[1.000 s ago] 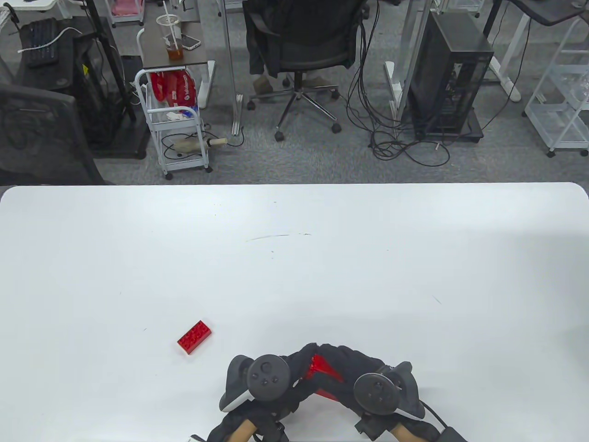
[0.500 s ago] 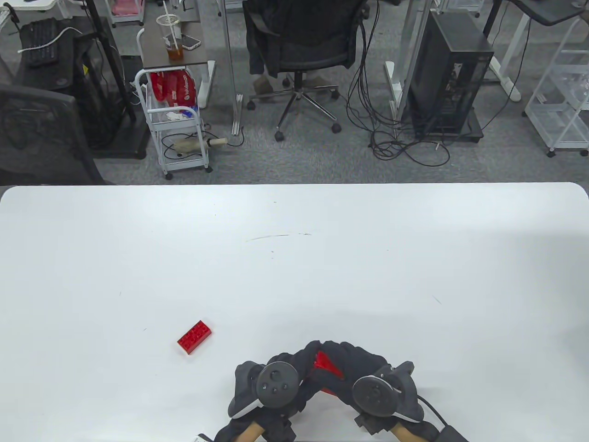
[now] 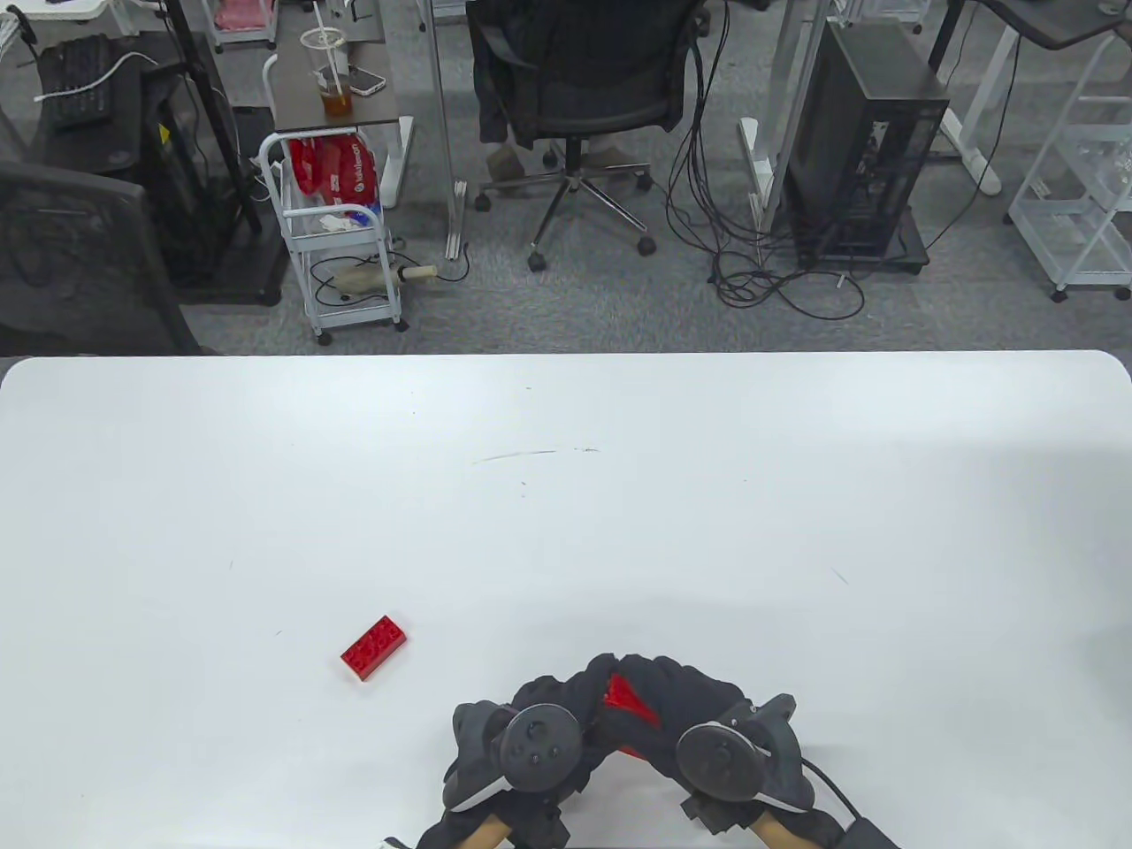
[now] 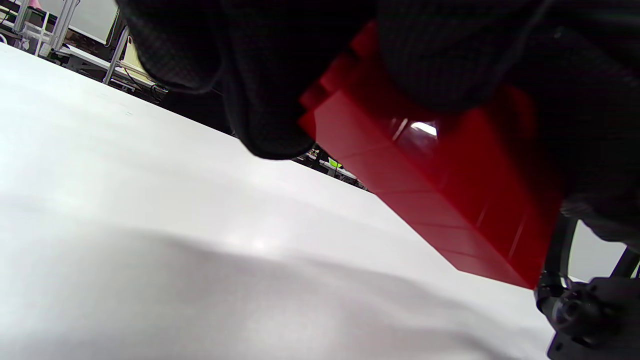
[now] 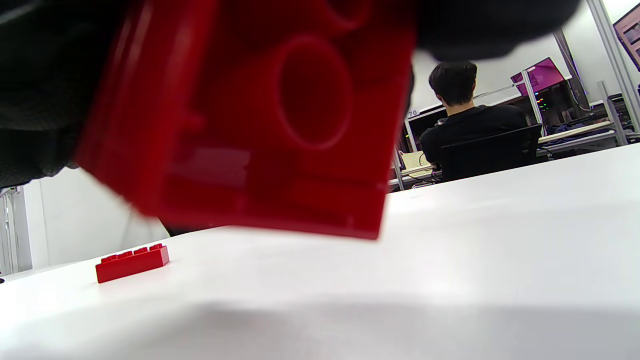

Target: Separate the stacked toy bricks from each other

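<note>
Both hands hold a stack of red toy bricks [image 3: 630, 695] above the table near its front edge. My left hand [image 3: 566, 699] grips the stack from the left, my right hand [image 3: 681, 699] from the right. The left wrist view shows the stack's layered side [image 4: 430, 200] under the gloved fingers [image 4: 270, 100]. The right wrist view shows its hollow underside [image 5: 280, 130]. A single red brick [image 3: 374, 646] lies flat on the table to the left, and shows in the right wrist view [image 5: 132, 263]. Most of the stack is hidden by the gloves.
The white table [image 3: 566, 495] stretches wide behind the hands. Beyond its far edge stand an office chair [image 3: 584, 106], a white cart [image 3: 340, 230] and a computer tower [image 3: 862, 141].
The left hand has shifted right and closer to the right hand over the stack. The right hand and the loose brick have stayed put.
</note>
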`<state>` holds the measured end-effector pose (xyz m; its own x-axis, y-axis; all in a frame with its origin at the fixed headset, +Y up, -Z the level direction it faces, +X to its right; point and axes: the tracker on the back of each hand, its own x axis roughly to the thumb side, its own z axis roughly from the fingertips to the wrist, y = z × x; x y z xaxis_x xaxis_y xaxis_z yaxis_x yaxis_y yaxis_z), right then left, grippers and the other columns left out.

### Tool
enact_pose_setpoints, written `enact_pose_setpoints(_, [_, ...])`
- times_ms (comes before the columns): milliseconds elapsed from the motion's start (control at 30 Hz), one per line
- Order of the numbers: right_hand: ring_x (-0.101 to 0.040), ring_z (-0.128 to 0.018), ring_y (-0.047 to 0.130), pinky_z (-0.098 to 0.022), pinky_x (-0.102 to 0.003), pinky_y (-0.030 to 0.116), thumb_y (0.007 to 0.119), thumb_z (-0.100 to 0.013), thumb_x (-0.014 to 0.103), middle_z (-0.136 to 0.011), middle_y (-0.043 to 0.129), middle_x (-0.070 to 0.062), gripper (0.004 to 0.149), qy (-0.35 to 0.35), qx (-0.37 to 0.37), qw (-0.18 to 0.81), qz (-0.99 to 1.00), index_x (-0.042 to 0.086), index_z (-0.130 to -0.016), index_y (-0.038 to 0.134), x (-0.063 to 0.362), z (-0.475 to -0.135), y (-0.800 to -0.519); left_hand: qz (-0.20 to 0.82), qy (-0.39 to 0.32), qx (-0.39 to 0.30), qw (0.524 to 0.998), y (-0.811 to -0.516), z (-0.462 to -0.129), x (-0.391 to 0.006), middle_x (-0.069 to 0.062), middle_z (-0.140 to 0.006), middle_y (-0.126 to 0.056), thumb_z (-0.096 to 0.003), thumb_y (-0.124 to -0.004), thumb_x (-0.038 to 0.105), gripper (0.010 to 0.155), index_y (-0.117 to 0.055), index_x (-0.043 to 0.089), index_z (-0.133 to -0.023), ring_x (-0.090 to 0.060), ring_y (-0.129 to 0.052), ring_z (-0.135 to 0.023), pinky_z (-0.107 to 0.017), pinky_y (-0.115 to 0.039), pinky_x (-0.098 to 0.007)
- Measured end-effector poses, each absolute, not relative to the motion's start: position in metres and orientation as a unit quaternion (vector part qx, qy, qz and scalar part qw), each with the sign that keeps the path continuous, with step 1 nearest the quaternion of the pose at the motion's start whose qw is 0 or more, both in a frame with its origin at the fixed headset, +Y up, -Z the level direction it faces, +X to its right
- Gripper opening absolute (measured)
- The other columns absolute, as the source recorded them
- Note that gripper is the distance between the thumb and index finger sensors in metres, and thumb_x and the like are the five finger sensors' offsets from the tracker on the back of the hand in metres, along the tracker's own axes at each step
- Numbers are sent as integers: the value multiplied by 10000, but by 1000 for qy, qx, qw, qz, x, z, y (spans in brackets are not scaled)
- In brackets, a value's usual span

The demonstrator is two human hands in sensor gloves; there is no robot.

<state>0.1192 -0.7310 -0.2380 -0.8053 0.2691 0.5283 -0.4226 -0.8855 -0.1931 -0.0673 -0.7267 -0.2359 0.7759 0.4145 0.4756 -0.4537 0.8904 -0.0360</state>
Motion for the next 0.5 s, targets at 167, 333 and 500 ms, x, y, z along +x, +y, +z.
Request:
enact_pose_setpoints(167, [-220, -421, 1010, -200, -366, 863, 575, -490, 683, -709, 899, -27, 644, -150, 253, 184, 938, 238, -941, 694, 119, -238, -731, 223, -242, 46, 943, -726, -235, -66, -25, -940, -949, -370, -804, 481, 787, -669, 123, -1058, -208, -1076, -730, -676, -807, -475])
enact_pose_setpoints(333, [-224, -424, 1007, -201, -370, 860, 581, -489, 681, -709, 897, -30, 644, -154, 252, 181, 938, 237, -941, 695, 119, -238, -730, 213, -240, 57, 945, -725, -233, -64, -26, -939, -949, -367, -801, 476, 788, -669, 118, -1056, -210, -1077, -729, -676, -807, -473])
enact_pose_setpoints(500, [-228, -423, 1005, -199, -376, 856, 585, -489, 676, -710, 894, -37, 643, -156, 253, 183, 937, 233, -942, 696, 120, -238, -729, 210, -240, 64, 946, -724, -232, -61, -31, -936, -952, -365, -800, 474, 786, -676, 114, -1052, -208, -1078, -726, -677, -806, -470])
